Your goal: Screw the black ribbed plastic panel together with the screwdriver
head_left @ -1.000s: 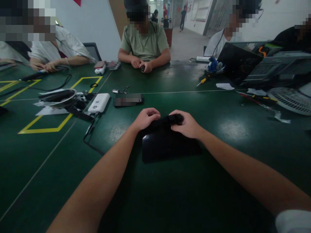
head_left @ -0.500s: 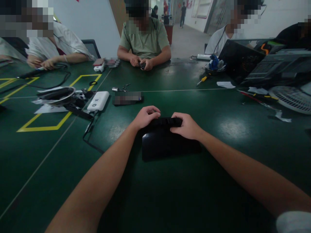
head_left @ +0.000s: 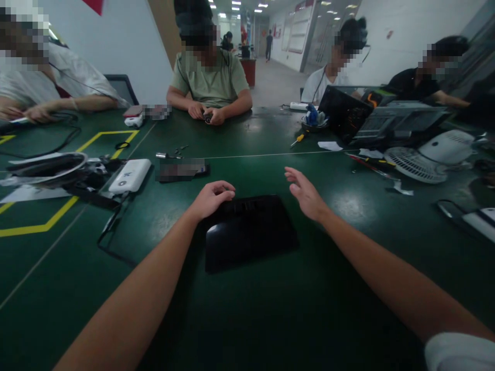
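A glossy black flat panel [head_left: 251, 237] lies on the green table in front of me, with a low raised black part [head_left: 245, 206] along its far side. My left hand [head_left: 212, 200] is closed at the panel's far left corner, thumb and fingers bent over the edge; its grip is partly hidden. To the right of the panel, my right hand [head_left: 305, 196] is held apart from it, open and with nothing in it. Its fingers are stretched out and slightly spread.
Left of my hands lie a white power bank [head_left: 130, 175] with a cable and a dark phone-like slab [head_left: 182, 170]. A white fan [head_left: 417, 164] and a yellow-handled screwdriver [head_left: 298, 139] are at the right. Across the table sits a person in a green shirt [head_left: 211, 80], holding a small dark object.
My right hand has let go of the raised part and moved off to the right, its fingers opening. The left hand stays at the panel's corner. The view has turned right and up.
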`<state>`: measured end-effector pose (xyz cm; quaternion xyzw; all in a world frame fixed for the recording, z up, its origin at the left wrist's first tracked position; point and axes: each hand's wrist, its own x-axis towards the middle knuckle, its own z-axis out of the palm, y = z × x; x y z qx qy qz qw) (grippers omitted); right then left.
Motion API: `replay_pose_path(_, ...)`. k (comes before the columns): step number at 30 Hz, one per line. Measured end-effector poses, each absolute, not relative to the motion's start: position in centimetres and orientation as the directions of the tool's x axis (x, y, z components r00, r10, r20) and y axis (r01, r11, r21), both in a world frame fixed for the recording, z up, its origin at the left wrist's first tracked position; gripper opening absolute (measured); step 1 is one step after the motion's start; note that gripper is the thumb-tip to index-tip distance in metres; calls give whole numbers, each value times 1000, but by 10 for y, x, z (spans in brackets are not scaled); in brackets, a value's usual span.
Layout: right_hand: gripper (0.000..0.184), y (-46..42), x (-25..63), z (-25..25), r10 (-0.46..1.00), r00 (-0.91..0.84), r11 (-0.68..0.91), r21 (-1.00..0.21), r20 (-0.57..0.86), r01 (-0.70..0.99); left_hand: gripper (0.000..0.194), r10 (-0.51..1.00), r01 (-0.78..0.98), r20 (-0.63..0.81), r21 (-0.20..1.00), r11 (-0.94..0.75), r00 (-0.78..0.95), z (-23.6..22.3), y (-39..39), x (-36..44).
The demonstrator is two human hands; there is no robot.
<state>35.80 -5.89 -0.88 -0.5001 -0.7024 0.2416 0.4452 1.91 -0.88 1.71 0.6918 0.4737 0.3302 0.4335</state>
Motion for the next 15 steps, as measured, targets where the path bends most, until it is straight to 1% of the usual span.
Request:
replay_pose_path(2,78,-45,400,-15,922,142,177,-719,360,672,36,941,369,49,912,-178,334,19,-8,19)
replay_pose_path(4,77,-34,443,-17,885,310,-52,-588,347,807,38,946,359,49,918,-169,320,20,-8,20)
replay_pose_path(6,75,-27,481,-18,846,441,-277,-460,298,844,39,959,340,55,928,-151,276,22,-8,23)
replay_pose_path(8,76,-23,510,-19,791,551,-447,-365,265,817,38,976,317,75,938,-138,204,25,-7,28)
replay_pose_path(10,77,-18,529,-21,776,596,-531,-294,206,794,35,985,303,111,942,-147,131,31,-8,33)
replay_pose_path(13,78,-8,542,-27,816,553,-507,-253,168,824,30,979,338,179,919,-202,98,47,-12,40)
replay_pose_path(15,72,-2,546,-30,845,518,-486,-215,133,847,29,968,397,216,884,-249,127,62,-20,44)
